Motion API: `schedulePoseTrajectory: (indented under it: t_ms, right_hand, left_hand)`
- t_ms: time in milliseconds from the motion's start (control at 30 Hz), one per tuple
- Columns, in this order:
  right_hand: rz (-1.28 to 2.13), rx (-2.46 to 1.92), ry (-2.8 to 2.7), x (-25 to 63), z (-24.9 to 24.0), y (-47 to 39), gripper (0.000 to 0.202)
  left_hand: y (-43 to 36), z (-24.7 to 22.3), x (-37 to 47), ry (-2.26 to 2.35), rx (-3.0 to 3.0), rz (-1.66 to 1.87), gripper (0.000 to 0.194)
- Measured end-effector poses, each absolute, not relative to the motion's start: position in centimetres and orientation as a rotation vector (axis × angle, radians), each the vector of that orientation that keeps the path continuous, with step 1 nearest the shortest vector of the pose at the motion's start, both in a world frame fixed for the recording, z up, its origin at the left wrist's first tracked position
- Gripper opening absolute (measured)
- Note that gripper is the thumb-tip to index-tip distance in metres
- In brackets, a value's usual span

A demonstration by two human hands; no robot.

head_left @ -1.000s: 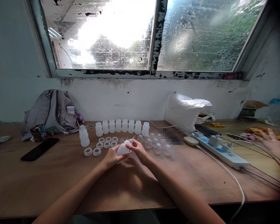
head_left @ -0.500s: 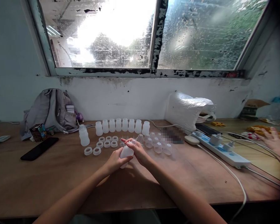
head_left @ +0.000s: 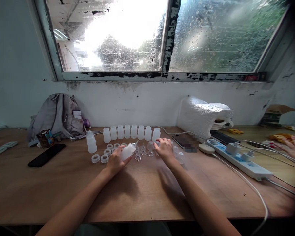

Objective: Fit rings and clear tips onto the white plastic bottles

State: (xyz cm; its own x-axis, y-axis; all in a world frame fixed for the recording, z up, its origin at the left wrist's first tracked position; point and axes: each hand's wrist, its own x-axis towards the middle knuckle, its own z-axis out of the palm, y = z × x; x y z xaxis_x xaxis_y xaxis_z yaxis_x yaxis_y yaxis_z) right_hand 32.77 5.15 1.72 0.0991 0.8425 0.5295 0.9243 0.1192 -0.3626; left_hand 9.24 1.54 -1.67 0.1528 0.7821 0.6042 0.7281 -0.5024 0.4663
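My left hand (head_left: 116, 161) is closed round a frosted baby bottle (head_left: 127, 152), tilted to the right, with a clear nipple (head_left: 136, 143) at its top. My right hand (head_left: 164, 148) is over the clear dome caps (head_left: 175, 149), its fingers bent and apart; it hides some of the caps. Between my hands lie several clear nipples (head_left: 143, 149) with round bases. White collar rings (head_left: 104, 159) are grouped beside my left hand, partly hidden by it. Behind them stands a row of frosted bottles (head_left: 127, 131). A separate bottle (head_left: 91, 142) with a fitted top stands at the left.
A black phone (head_left: 47, 155) and a grey backpack (head_left: 56, 114) are on the left. To the right are a white plastic bag (head_left: 199, 114), a round white pad (head_left: 206, 148), and a power strip (head_left: 241, 160) with cables. Another person's hand (head_left: 293, 149) is at the far right.
My right hand has left the bottle and moved right to the clear caps. My left hand has moved left with the bottle, whose nipple end is now uncovered. The view has shifted slightly.
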Motion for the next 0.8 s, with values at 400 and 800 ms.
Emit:
schedulePoseTrajectory:
  t_ms: [400, 800]
  right_hand:
    - [-0.245, -2.167, -1.951, 34.2, 1.0, 5.9, 0.023]
    - [0.579, -1.128, -1.418, 32.5, 2.2, 5.1, 0.038]
  left_hand:
    - [1.6, -1.9, 9.0, 1.544, 2.624, 1.213, 0.045]
    - [1.8, -1.9, 9.0, 1.457, 2.568, 1.25, 0.045]
